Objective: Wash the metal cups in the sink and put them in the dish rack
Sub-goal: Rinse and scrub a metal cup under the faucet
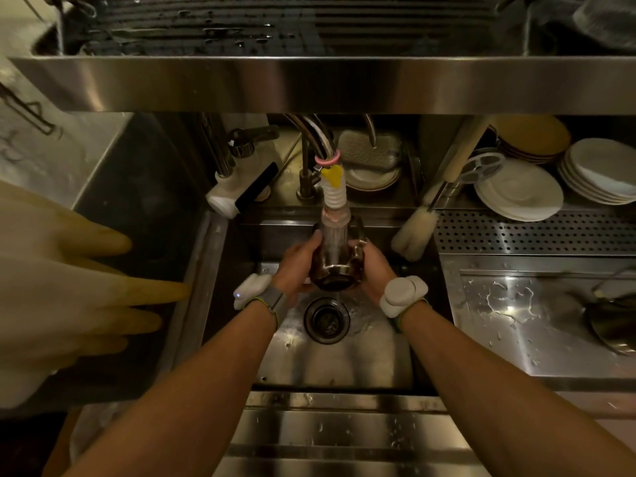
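A shiny metal cup (335, 270) is held over the sink (344, 359), right under the faucet's white ribbed nozzle (334, 197), and water streams onto it. My left hand (299, 263) grips its left side and my right hand (373, 266) grips its right side, near the handle. The cup is tilted, base toward me. The drain (326, 320) lies just below it. The wire dish rack (275, 25) sits on the steel shelf above, wet with drops; no cups show on it.
Rubber gloves (69, 287) hang at the left. A bottle brush (414, 232) leans at the sink's right rim. Stacked white plates (519, 194) stand at the back right. A dark pan (612, 325) rests on the wet right drainboard. The shelf edge (309, 84) overhangs the faucet.
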`<action>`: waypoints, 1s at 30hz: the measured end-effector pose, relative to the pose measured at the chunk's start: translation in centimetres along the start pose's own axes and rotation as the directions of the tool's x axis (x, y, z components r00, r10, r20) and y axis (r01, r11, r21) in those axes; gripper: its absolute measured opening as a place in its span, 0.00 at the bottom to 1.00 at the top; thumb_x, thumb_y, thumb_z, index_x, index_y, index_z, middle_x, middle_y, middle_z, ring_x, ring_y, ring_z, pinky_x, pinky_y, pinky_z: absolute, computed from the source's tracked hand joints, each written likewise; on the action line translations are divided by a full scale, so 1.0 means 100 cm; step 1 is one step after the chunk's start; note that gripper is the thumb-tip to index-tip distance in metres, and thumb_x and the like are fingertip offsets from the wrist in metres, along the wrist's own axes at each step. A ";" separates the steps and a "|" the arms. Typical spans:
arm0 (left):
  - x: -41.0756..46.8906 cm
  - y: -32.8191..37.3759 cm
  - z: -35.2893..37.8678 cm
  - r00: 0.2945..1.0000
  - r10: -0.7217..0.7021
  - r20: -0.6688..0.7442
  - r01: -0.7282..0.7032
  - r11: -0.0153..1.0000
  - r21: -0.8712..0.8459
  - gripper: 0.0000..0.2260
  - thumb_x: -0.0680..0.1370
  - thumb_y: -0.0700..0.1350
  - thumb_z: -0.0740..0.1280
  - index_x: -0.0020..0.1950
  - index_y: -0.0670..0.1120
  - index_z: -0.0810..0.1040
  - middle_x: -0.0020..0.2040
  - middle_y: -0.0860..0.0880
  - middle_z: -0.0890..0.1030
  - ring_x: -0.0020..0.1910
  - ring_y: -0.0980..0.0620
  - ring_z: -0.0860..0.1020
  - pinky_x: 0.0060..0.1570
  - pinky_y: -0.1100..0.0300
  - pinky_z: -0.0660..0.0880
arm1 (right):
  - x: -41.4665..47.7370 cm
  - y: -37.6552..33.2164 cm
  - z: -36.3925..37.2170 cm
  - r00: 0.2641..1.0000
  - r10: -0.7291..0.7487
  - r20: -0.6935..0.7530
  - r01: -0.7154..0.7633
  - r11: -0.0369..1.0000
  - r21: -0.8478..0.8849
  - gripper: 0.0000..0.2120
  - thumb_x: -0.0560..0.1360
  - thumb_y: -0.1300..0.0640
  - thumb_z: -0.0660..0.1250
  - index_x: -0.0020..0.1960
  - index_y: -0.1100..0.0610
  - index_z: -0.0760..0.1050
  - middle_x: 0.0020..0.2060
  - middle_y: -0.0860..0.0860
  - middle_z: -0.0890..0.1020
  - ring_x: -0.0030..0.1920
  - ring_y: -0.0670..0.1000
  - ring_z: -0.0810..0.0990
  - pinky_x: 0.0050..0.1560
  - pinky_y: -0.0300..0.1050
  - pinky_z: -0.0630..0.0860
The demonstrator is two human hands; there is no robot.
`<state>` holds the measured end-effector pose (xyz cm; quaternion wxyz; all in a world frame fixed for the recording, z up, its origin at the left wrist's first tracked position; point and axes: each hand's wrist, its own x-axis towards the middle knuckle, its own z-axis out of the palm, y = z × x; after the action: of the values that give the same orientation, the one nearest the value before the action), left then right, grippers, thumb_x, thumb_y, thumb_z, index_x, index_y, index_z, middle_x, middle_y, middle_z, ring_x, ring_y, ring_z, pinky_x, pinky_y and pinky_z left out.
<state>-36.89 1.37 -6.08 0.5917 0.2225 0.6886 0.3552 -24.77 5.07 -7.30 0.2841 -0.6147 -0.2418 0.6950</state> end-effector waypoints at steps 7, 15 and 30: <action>0.000 0.004 0.005 0.962 -0.102 0.252 0.173 0.944 -0.280 0.18 0.77 0.61 0.61 0.53 0.49 0.80 0.51 0.43 0.84 0.50 0.43 0.82 0.53 0.43 0.78 | -0.012 0.002 -0.001 1.000 0.019 0.008 -0.020 0.987 0.161 0.16 0.81 0.51 0.52 0.50 0.59 0.75 0.45 0.57 0.80 0.42 0.55 0.78 0.49 0.54 0.77; 0.011 0.002 0.011 0.990 0.048 -0.130 -0.051 0.998 -0.026 0.41 0.55 0.65 0.75 0.62 0.45 0.75 0.57 0.44 0.82 0.51 0.45 0.82 0.51 0.47 0.80 | 0.013 0.005 -0.020 0.939 -0.278 -0.202 0.208 0.928 -0.309 0.10 0.74 0.52 0.60 0.50 0.54 0.75 0.54 0.59 0.80 0.56 0.61 0.79 0.59 0.60 0.75; -0.006 0.007 0.011 0.999 0.018 0.037 -0.015 0.997 -0.080 0.26 0.77 0.66 0.55 0.61 0.47 0.76 0.50 0.46 0.81 0.46 0.49 0.79 0.38 0.57 0.77 | -0.005 0.013 -0.011 0.963 -0.251 0.097 0.268 0.860 -0.434 0.31 0.66 0.48 0.75 0.66 0.56 0.70 0.56 0.52 0.80 0.56 0.53 0.79 0.57 0.47 0.76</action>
<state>-35.76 1.63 -5.25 0.6099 0.2110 0.6609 0.3831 -23.81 3.82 -7.97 0.2228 -0.6119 -0.4793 0.5884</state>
